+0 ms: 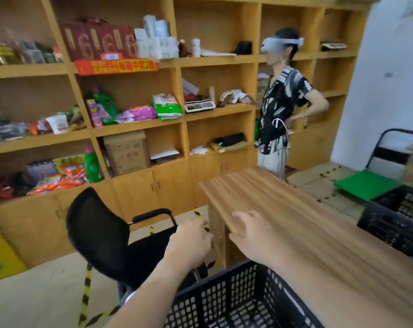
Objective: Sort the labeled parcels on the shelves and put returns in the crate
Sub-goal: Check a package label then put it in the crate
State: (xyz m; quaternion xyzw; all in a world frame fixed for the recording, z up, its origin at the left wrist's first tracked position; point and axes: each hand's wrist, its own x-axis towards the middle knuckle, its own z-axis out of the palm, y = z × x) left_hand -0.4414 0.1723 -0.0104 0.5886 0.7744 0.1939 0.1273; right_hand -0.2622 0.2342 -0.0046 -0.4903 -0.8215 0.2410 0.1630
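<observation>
Reaching forward from six o'clock, two bare arms are stretching over a black plastic crate (236,301) that is sitting at the bottom edge, just beside a wooden table (307,221). The left hand (191,240) is hovering just below centre, fingers loose and apart, holding nothing; motion blur is softening its fingertips. The right hand (254,233) is floating beside it toward five o'clock, fingers spread and straight above the table's near corner, also carrying nothing. Whether it is touching the wood cannot be told.

Wooden shelves (134,125) are filling the view from nine to one o'clock. The parcels (166,106), bright bags and packets, are lying in the compartments toward ten and eleven o'clock, well apart from both hands. A cardboard box (127,152) is standing in a lower compartment near centre. A black office chair (99,233) is standing at eight o'clock. A person (283,105) wearing a white headset is standing before the shelves at one o'clock. A second crate (394,223) is resting at three o'clock, with a green cart (366,184) behind it.
</observation>
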